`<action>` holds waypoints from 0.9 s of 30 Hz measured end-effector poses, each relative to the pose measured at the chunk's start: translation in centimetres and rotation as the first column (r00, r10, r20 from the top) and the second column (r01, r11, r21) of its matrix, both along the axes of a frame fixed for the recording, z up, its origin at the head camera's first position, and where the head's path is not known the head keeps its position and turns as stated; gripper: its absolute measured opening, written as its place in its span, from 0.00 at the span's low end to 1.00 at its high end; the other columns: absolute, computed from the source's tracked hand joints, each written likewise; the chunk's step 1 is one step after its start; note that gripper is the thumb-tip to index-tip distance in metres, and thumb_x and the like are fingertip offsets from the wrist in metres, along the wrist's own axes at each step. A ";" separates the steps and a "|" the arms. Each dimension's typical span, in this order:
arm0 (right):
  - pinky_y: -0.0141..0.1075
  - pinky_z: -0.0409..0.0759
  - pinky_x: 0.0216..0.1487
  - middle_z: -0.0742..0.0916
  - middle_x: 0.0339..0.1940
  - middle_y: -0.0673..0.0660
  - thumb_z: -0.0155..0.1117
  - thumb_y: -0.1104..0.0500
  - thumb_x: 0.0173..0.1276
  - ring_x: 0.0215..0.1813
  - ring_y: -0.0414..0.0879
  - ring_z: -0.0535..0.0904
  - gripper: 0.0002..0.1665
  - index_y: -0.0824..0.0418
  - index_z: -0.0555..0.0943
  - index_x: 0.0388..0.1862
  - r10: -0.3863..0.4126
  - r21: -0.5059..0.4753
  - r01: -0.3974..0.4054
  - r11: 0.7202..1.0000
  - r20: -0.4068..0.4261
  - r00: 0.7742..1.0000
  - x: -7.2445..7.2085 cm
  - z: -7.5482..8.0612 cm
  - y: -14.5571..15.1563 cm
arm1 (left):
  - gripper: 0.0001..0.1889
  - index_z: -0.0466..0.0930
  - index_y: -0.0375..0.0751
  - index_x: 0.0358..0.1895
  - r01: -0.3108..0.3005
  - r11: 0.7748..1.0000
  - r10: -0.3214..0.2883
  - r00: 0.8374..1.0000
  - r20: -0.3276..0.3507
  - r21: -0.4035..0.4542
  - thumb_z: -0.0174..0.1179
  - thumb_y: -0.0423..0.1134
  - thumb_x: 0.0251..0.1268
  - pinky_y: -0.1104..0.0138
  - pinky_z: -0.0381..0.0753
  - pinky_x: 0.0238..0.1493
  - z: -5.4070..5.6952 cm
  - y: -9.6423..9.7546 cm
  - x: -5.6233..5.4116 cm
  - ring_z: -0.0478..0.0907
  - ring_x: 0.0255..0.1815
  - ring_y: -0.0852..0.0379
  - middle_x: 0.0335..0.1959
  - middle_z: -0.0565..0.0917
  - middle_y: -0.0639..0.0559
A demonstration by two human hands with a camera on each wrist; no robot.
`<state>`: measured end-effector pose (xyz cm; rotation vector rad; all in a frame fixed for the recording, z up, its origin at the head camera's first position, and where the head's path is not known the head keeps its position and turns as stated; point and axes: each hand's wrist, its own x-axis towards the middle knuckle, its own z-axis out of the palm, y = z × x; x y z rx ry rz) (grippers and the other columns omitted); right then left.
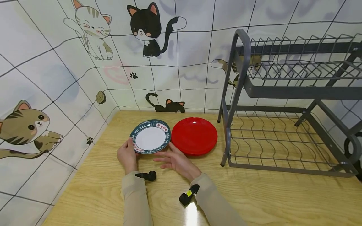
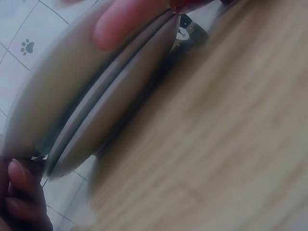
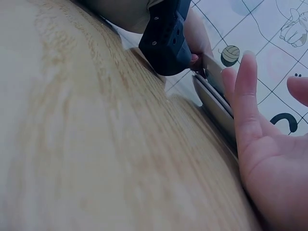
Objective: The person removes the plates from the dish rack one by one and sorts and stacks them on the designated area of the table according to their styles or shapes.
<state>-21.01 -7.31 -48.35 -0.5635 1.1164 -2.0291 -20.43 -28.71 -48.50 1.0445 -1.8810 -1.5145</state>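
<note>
My left hand [image 1: 127, 156] grips the left rim of a white plate with a dark green lettered border [image 1: 150, 137], thumb over the edge. The left wrist view catches the plate's pale underside [image 2: 53, 82] tilted above two more stacked plate rims [image 2: 115, 91], low over the wood. My right hand [image 1: 178, 160] is by the plate's lower right edge, its fingers [image 3: 246, 96] stretched out and spread. Right of this plate lies a shiny red plate [image 1: 194, 135], partly behind the right hand.
A grey two-tier wire dish rack [image 1: 285, 169] stands on the wooden table [image 1: 254, 194] at the right. Cat-patterned tiled wall covering [image 1: 195, 78] rises behind and to the left. Both wrists wear black cameras [image 1: 186, 197].
</note>
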 end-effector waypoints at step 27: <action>0.48 0.70 0.52 0.70 0.61 0.64 0.42 0.59 0.71 0.59 0.61 0.68 0.37 0.44 0.38 0.71 0.014 -0.006 -0.014 1.000 0.002 1.000 0.1 0.3 0.2 | 0.22 0.78 0.50 0.52 0.007 0.998 -0.005 0.999 0.040 -0.064 0.49 0.58 0.61 0.71 0.72 0.16 0.0 0.0 -0.1 0.74 0.18 0.55 0.40 0.80 0.51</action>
